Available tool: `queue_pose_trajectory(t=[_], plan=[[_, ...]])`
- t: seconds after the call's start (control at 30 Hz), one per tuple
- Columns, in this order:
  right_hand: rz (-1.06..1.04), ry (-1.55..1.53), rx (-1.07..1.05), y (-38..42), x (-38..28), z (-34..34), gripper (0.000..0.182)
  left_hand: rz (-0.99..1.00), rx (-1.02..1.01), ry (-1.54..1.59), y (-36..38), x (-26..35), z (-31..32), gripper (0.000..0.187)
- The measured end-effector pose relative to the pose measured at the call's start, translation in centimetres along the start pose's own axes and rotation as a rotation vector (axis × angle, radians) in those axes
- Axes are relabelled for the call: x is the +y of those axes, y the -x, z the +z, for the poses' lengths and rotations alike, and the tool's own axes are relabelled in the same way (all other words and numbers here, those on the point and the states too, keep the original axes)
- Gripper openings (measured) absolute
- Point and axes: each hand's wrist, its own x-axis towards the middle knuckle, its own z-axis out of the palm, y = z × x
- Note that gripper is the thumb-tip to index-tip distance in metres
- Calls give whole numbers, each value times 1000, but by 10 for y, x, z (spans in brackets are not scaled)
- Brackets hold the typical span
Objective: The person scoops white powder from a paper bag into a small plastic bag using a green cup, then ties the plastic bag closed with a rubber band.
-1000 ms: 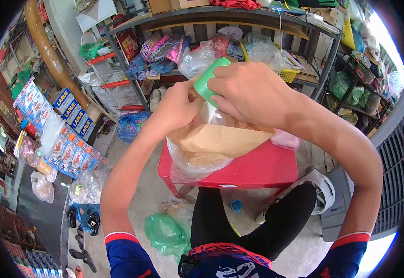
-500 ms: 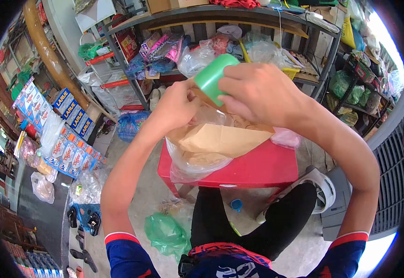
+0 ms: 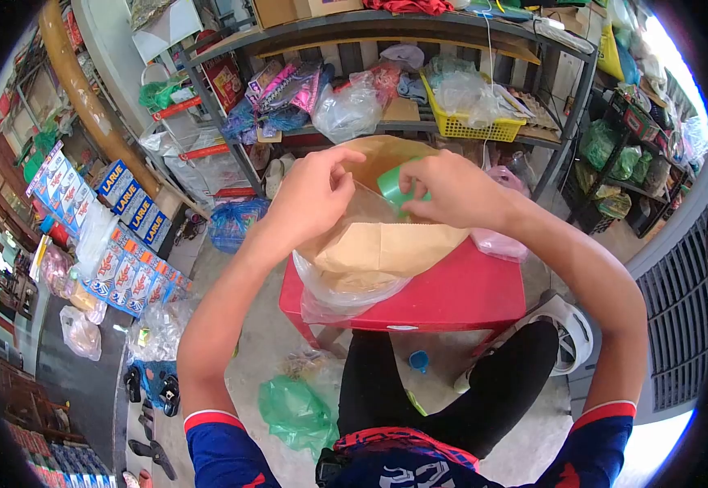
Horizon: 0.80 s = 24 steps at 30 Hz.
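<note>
Green plastic shows between the bent fingers and thumb of my right hand (image 3: 456, 193): they close on a cup (image 3: 390, 185), tilted within the mouth of the brown paper bag (image 3: 382, 246). My left hand (image 3: 309, 193) is half curled at the bag's opposite side; I cannot tell whether it pinches the rim. If it has no real hold, a knock from the cup could fold the paper inward or tip the bag. Clear plastic (image 3: 321, 286) bunches under the paper near the edge of the red table (image 3: 472, 285), so a tug there might drag everything off. A loose pinch could drop the cup.
</note>
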Motion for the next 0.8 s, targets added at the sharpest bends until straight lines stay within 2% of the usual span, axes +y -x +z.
queue_pose_trajectory(t=[0.13, 0.23, 0.33, 0.43, 0.53, 0.63, 0.73, 0.8], plan=[[-87, 71, -44, 0, 1, 2, 26, 25, 55, -27, 2, 6, 2, 32], [-239, 85, 126, 1, -1, 5, 31, 86, 100, 21, -2, 1, 3, 28], [-209, 8, 213, -2, -5, 12, 31, 97, 185, 55, -7, 4, 1, 24], [-142, -158, 98, -12, -9, 7, 28, 123, 261, 130, -16, 10, -2, 21], [-107, -314, 185, -23, -6, 9, 25, 157, 294, 144, -23, 8, -6, 19], [-159, -282, 265, -32, 0, 4, 23, 182, 336, 124, -26, 4, -11, 19], [-47, -344, 263, -35, 0, -4, 23, 115, 332, 168, -21, 9, -19, 19], [-54, -222, 265, -40, 2, -11, 23, 111, 324, 91, -18, 11, -19, 19]])
